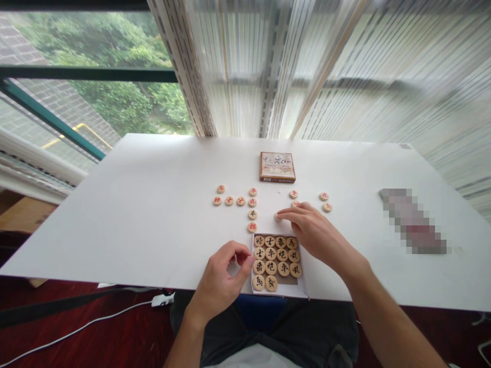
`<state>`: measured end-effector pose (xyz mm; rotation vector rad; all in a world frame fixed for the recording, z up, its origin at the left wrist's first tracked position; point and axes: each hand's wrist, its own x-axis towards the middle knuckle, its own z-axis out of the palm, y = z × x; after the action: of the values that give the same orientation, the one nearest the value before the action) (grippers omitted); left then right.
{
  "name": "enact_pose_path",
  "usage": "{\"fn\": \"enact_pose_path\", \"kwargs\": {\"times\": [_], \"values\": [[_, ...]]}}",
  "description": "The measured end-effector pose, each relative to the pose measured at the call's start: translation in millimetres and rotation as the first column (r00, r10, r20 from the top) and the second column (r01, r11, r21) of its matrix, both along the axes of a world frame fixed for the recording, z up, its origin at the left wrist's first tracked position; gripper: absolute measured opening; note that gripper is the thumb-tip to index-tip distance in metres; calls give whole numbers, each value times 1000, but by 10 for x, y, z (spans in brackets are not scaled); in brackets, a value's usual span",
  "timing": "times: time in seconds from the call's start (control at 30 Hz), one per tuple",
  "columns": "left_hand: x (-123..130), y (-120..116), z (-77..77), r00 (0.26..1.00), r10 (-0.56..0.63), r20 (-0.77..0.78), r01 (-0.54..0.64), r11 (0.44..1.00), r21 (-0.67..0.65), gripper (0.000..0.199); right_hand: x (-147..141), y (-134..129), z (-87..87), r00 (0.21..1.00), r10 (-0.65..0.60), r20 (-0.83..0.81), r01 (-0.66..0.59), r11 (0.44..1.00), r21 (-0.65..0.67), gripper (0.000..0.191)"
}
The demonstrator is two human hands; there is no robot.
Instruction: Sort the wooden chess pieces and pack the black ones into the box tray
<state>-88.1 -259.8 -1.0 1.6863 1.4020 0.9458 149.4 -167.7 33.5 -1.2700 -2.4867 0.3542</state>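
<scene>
An open box tray (303, 283) lies at the table's front edge, with rows of round wooden Chinese chess pieces in it. These carry black characters, and a gap shows at the tray's lower right. My left hand (222, 278) is closed, its thumb and forefinger at the tray's left wall. Beyond the tray, my right hand (314, 230) has its fingertips on a Chinese chess piece (276, 216) on the table; the fingers partly cover it. A red-marked piece (295, 204) is half hidden behind that hand. One black-marked piece (252, 214) sits in the column left of it.
Several red-marked pieces (229, 201) are spread left of centre, and two more (324, 196) lie to the right. The box lid (277, 166) rests farther back on the white table (153, 214). A blurred-out object (414, 222) is at the right. Curtains hang behind.
</scene>
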Motion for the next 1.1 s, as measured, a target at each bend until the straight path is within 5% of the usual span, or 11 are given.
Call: {"fn": "enact_pose_path", "kwargs": {"times": [0.23,0.53,0.77,1.1], "values": [[9,-1,5,1000,4,-7,-3,1000,20,11,-153,147,24,999,4,48,-1,999,-53,17],[3,1,3,1000,-12,0,12,1000,27,9,-187,203,44,1000,15,2,-15,997,-73,16],[3,5,10,1000,-3,-14,3,1000,19,9,-14,-207,117,959,-53,-278,21,993,-115,25],[17,-74,-43,1000,0,15,-1,993,115,6,167,-759,-180,857,-110,-503,27,985,-170,32]]}}
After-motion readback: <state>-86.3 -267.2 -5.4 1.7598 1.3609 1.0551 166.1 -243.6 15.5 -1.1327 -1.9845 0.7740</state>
